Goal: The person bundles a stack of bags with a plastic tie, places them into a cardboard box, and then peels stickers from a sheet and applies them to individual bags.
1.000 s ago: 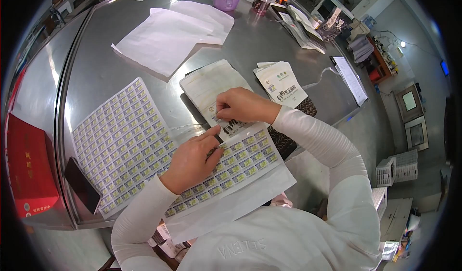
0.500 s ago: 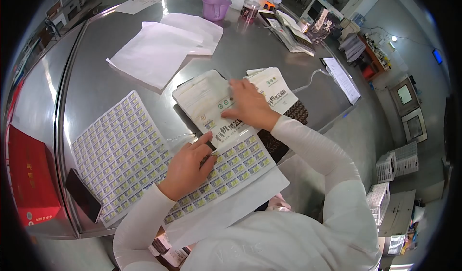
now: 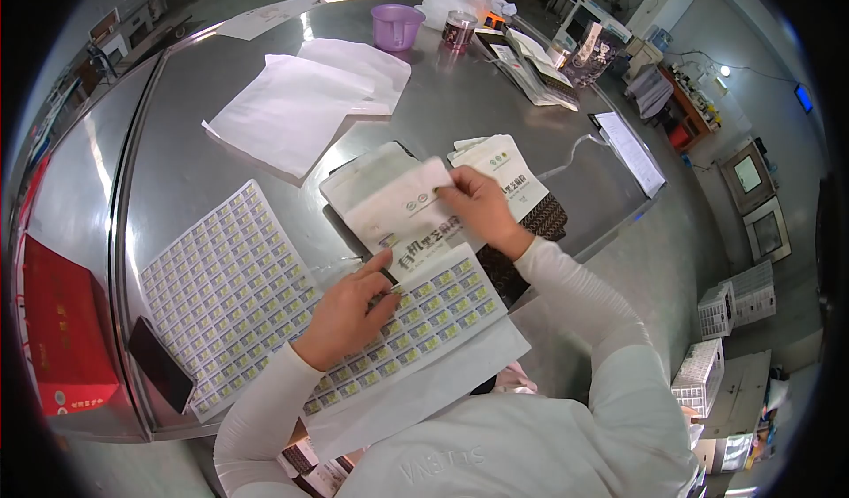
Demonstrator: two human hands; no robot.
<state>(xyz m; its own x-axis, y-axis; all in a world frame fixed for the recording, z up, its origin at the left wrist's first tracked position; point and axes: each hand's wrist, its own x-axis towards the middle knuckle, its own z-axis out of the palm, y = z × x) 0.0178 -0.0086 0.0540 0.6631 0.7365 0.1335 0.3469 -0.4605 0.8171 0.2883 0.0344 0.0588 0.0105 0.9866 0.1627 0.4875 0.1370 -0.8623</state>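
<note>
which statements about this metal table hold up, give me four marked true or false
The right hand grips a white pouch with black lettering. True.
The left hand is on the purple plastic jug. False: it is at a white sheet of yellow-green labels.
The jug stands upright. True.
The flat black rectangular device lies beside the jug. False: it lies beside another label sheet.

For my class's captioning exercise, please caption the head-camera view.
At a metal table, right hand holding a white printed pouch, left hand over a label sheet.
</note>
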